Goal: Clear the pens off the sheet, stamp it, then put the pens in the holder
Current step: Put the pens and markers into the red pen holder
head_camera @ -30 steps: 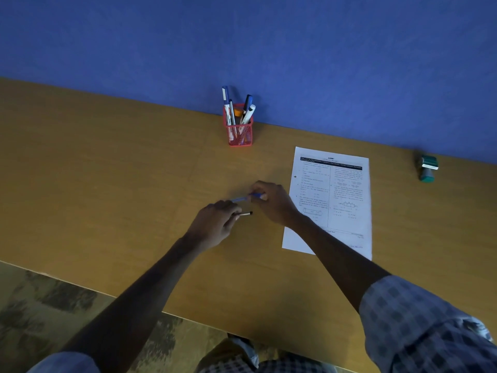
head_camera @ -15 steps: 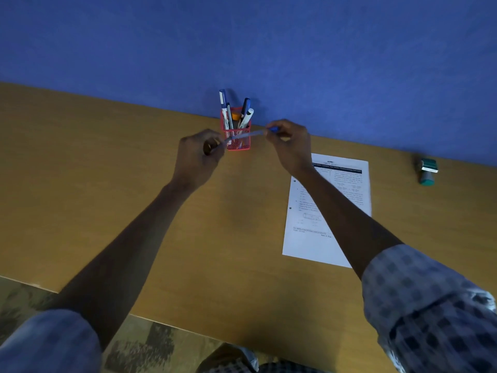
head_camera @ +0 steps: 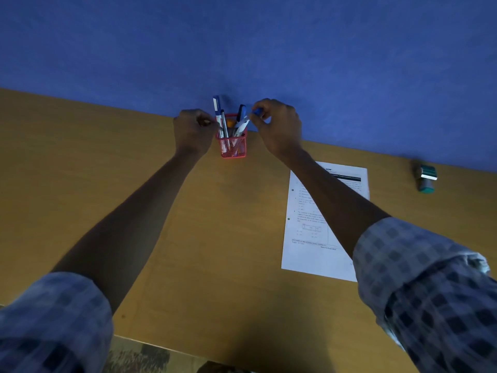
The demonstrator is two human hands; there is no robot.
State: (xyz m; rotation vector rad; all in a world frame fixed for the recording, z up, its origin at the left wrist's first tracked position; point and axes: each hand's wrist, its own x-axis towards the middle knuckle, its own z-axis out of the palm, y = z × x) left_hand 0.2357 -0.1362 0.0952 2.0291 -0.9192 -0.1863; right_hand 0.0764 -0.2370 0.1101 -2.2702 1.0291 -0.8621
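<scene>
A red mesh pen holder (head_camera: pixel 234 148) stands at the back of the wooden desk, against the blue wall, with several pens upright in it. My right hand (head_camera: pixel 279 127) is just right of the holder's top and pinches a blue-capped pen (head_camera: pixel 251 117) whose tip slants down into the holder. My left hand (head_camera: pixel 192 131) is just left of the holder with curled fingers; it holds a thin dark pen (head_camera: pixel 219 127), mostly hidden by the hand. The printed white sheet (head_camera: pixel 309 238) lies to the right, partly under my right forearm, with no pens on it.
A green stamp (head_camera: pixel 427 179) sits on the desk (head_camera: pixel 80 170) at the far right near the wall. The desk's front edge runs along the bottom, with patterned floor below it.
Both hands lifted the pens from the desk near the sheet and carried them back to the holder. The blue-capped pen now tilts into the holder's mouth.
</scene>
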